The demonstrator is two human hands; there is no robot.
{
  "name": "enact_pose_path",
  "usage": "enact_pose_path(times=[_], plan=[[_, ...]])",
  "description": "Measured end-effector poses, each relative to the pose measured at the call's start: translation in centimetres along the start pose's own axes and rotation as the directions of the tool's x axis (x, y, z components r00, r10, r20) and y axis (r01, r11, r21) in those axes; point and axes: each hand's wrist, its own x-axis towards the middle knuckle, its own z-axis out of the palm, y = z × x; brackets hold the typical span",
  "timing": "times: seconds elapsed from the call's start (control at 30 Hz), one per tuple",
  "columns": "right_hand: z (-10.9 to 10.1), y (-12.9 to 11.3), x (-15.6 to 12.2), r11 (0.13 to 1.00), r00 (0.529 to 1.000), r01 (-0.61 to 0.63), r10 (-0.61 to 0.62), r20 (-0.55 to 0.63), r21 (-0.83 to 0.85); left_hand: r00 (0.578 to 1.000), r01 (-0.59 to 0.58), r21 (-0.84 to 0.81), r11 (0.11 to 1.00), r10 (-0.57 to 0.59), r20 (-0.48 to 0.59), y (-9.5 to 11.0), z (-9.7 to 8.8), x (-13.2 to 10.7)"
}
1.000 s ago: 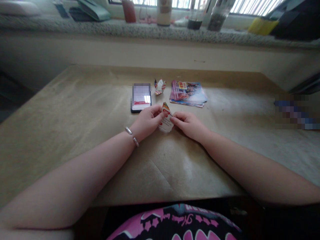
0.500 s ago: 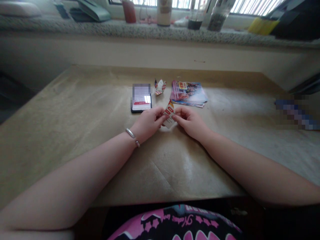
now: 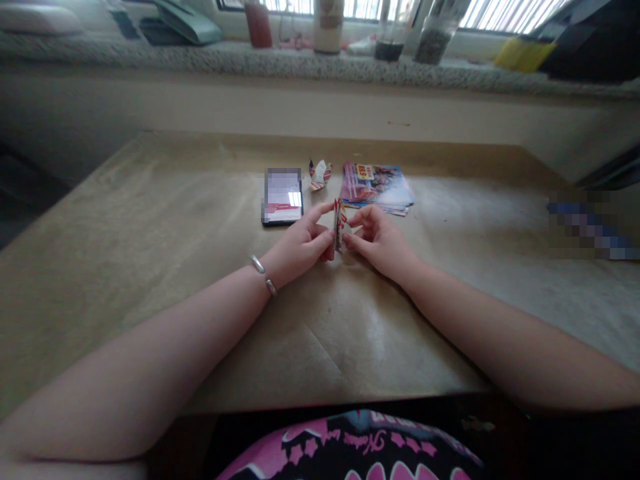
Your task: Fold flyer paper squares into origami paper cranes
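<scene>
Between my hands, just above the middle of the table, is a small folded paper point(image 3: 340, 227) with red, yellow and white print, turned nearly edge-on. My left hand point(image 3: 309, 239) grips its left side, thumb in front and the index finger reaching to the top edge. On the right side, my right hand point(image 3: 374, 235) pinches the paper between thumb and fingers. Beyond my left hand lies a phone point(image 3: 283, 195) with a lit screen. A folded paper piece point(image 3: 321, 175) with white flaps stands beside the phone. Behind my right hand rests a stack of printed leaflets point(image 3: 379, 184).
The table point(image 3: 250, 353) has a tan, lightly creased cover. A blurred bluish object point(image 3: 593, 230) lies at its right edge. Along the granite sill point(image 3: 210, 61) at the back stand several bottles and jars, a green case point(image 3: 190, 21) and a yellow item point(image 3: 525, 53).
The folded paper has turned from showing its printed face to standing nearly edge-on. My left index finger has stretched up along it, while my right hand has hardly moved.
</scene>
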Motion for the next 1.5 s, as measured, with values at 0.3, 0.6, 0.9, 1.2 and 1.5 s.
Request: enact_pose_path(times=[0.3,0.6,0.9,1.2,1.5], plan=[[0.2,-1.4,-0.6,1.0,0.998,0.007,-0.008,0.065,0.014,1.0,-0.023,0.021,1.0,0.023,0.003,0.2,0.0,0.0],[0.2,-1.1,-0.8,0.992,0.997,0.072,-0.071,0.015,-0.099,0.998,-0.028,0.103,0.994,0.033,-0.053,0.4,0.1,0.0],[0.1,-1.1,-0.6,0.955,0.967,0.22,-0.24,-0.082,-0.198,0.999,-0.033,-0.055,0.998,0.033,-0.005,0.4,0.1,0.0],[0.1,-0.8,-0.7,0.966,0.977,0.198,-0.208,-0.049,-0.165,0.998,-0.032,-0.143,0.989,0.025,-0.05,0.4,0.0,0.0],[0.1,-0.9,-0.9,0.982,0.982,0.182,-0.184,-0.047,-0.055,0.968,-0.182,0.066,0.981,0.191,-0.166,0.0,-0.4,0.2]])
